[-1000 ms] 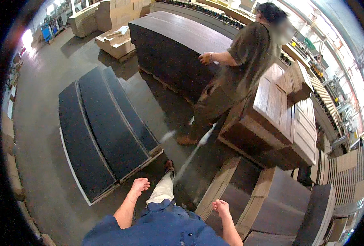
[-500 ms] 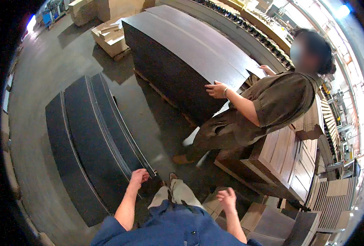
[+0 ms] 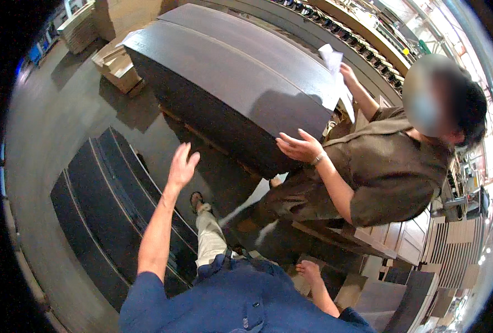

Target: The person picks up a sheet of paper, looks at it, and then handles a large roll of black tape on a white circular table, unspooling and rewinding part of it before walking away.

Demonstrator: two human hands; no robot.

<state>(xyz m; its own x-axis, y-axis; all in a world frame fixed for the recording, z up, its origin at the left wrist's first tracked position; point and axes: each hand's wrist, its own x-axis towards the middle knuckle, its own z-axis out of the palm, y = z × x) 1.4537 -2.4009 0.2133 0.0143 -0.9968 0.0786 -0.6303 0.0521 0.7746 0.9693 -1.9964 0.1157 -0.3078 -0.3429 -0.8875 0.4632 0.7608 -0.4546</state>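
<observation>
My left hand (image 3: 182,166) reaches forward with its fingers apart and nothing in it. It is in the air over the floor, between the dark panel stacks (image 3: 99,188) at the left and the tall stack of dark brown boards (image 3: 219,61) ahead. My right hand (image 3: 308,270) hangs low by my right side, its fingers loosely bent, with no object showing in it. Close to it are flat brown boards (image 3: 377,294). A co-worker (image 3: 391,172) in brown stands at the near right end of the tall stack, one hand by a white sheet (image 3: 332,61), the other palm up.
The tall stack rests on a wooden pallet (image 3: 202,139). An open carton (image 3: 116,66) stands behind it at the left. A roller conveyor (image 3: 346,41) runs along the far side. More stacked boards (image 3: 454,250) are at the right. My foot (image 3: 197,201) is on the grey floor.
My left hand has moved up and forward, away from the dark panel stacks. My leg has stepped forward. The co-worker's hands have come off the board top, and a white sheet is lifted there.
</observation>
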